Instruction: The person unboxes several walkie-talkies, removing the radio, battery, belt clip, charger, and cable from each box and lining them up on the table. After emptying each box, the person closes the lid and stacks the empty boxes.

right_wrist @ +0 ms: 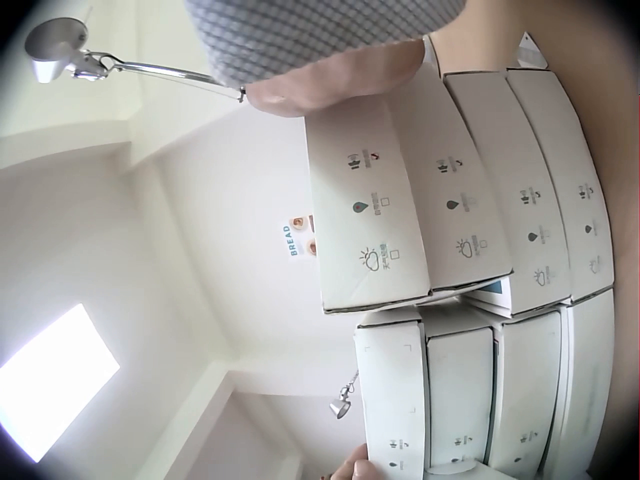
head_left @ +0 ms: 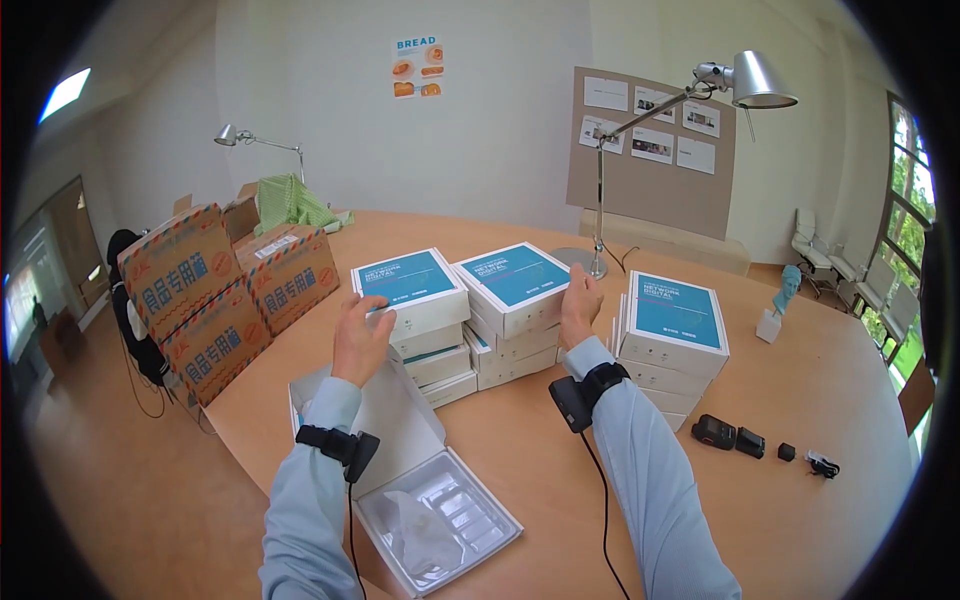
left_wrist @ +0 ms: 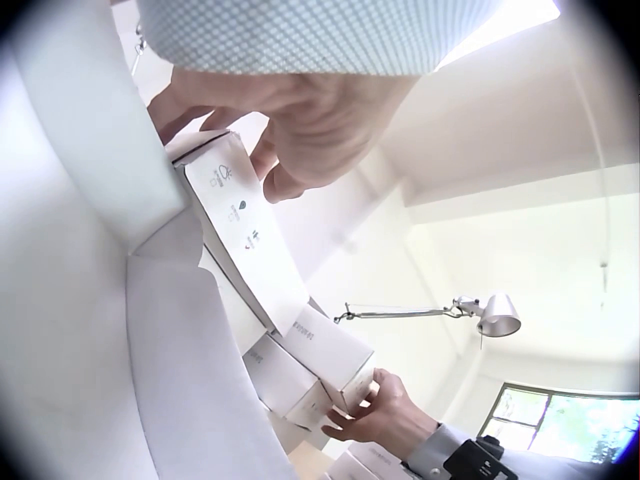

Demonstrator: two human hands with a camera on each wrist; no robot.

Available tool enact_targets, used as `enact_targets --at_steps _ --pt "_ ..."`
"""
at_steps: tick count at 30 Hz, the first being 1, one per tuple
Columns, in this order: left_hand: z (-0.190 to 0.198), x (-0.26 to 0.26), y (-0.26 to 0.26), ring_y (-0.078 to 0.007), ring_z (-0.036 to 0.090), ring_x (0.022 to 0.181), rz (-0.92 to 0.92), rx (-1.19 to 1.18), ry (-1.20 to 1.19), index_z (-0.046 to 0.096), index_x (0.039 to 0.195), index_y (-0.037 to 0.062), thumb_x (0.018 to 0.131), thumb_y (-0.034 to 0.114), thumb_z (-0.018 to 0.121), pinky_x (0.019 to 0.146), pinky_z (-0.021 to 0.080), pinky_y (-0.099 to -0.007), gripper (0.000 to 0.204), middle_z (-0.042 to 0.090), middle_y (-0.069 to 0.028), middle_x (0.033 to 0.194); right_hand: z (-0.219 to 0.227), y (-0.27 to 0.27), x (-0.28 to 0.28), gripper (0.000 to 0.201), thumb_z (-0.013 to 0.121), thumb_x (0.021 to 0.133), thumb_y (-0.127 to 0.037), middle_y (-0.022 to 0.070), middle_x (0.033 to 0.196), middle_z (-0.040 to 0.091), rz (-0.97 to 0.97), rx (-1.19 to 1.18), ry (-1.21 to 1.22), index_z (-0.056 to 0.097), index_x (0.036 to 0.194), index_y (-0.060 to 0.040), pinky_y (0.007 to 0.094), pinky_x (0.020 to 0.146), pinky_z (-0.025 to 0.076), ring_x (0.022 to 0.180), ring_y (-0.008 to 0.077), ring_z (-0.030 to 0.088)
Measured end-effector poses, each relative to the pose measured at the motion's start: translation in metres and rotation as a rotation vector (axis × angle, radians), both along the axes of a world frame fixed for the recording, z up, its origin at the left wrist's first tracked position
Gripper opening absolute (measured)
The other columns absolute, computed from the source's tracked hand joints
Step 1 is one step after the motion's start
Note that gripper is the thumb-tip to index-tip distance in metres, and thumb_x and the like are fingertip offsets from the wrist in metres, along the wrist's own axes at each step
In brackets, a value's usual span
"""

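White boxes with blue labels stand in three stacks on the table. My left hand (head_left: 362, 342) is at the front left corner of the left stack's top box (head_left: 408, 283), fingers spread around its edge. In the left wrist view, the thumb and fingers of that hand lie either side of the box's corner. My right hand (head_left: 580, 308) rests against the right side of the middle stack's top box (head_left: 515, 280), which sits slightly askew. An opened box (head_left: 440, 520) with a clear plastic tray and crumpled wrap lies below my left forearm.
The third stack (head_left: 672, 325) stands right of my right forearm. Small black devices (head_left: 728, 435) lie front right, with a blue bust (head_left: 787, 290) behind. A desk lamp (head_left: 600, 200) rises behind the stacks. Brown cartons (head_left: 220, 305) stand at the table's left edge.
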State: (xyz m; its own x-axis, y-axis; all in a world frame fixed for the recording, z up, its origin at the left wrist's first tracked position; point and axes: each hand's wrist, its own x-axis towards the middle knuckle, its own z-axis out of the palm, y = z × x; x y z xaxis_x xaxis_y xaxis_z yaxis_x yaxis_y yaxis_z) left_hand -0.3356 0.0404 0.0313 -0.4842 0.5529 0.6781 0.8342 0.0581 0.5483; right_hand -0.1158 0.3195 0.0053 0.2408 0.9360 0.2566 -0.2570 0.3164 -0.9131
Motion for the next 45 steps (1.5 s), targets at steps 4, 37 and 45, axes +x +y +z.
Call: enact_targets --at_steps 4,37,45 --pt "0.0 -0.005 0.002 -0.043 0.059 0.121 -0.012 0.001 -0.044 0.071 0.11 0.0026 0.089 0.019 0.07 0.104 0.047 -0.0454 0.027 0.061 -0.0251 0.126 0.001 -0.003 0.001 0.042 0.064 0.095 -0.034 0.0175 0.098 0.074 0.066 -0.01 -0.127 0.071 0.1 0.0075 0.0396 0.085 0.05 0.095 0.0251 0.067" --pt "-0.004 -0.013 -0.016 -0.0391 0.062 0.122 0.073 -0.001 -0.109 0.06 0.132 -0.0069 0.092 0.035 0.074 0.104 0.049 -0.0446 0.059 0.064 -0.0271 0.131 0.008 0.004 0.005 0.069 0.052 0.102 -0.052 0.0293 0.126 0.067 0.281 0.016 -0.336 0.063 0.127 0.011 0.0433 0.105 0.045 0.121 0.0411 0.062" --pt "0.045 0.048 -0.108 -0.0268 0.066 0.11 0.015 0.182 -0.071 0.062 0.131 -0.0048 0.095 0.021 0.071 0.092 0.055 -0.0367 0.045 0.066 -0.0195 0.128 0.029 -0.071 0.027 0.06 0.059 0.099 -0.036 0.0264 0.136 0.06 -0.058 0.496 -0.537 0.054 0.137 0.0094 0.0449 0.105 0.046 0.124 0.0377 0.059"
